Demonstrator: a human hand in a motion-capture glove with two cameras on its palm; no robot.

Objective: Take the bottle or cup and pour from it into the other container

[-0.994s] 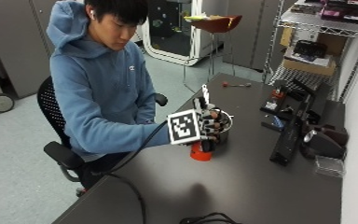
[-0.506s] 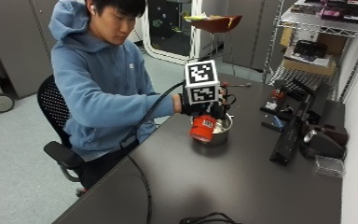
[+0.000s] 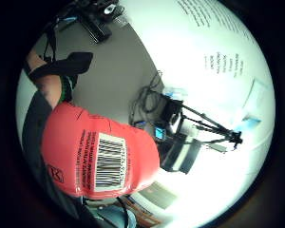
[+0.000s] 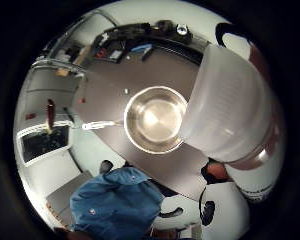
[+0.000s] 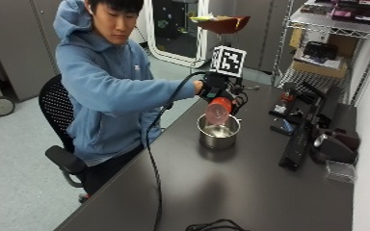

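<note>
Bottle point(image 5: 218, 109), gripped by right hand point(image 5: 214, 90), tilts over steel cup point(image 5: 218, 132).

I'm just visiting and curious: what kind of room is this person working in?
Probably a lab or workshop. A wire shelf holds boxes and gear, grey cabinets line the wall, and electronic devices sit on the dark table.

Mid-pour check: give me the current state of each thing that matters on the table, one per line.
red bottle: lifted off the table, tipped with its clear mouth down over the pot.
metal pot: upright on the table, open, directly under the bottle's mouth; contents cannot be told.
right hand: gripping the bottle above the pot.
</note>
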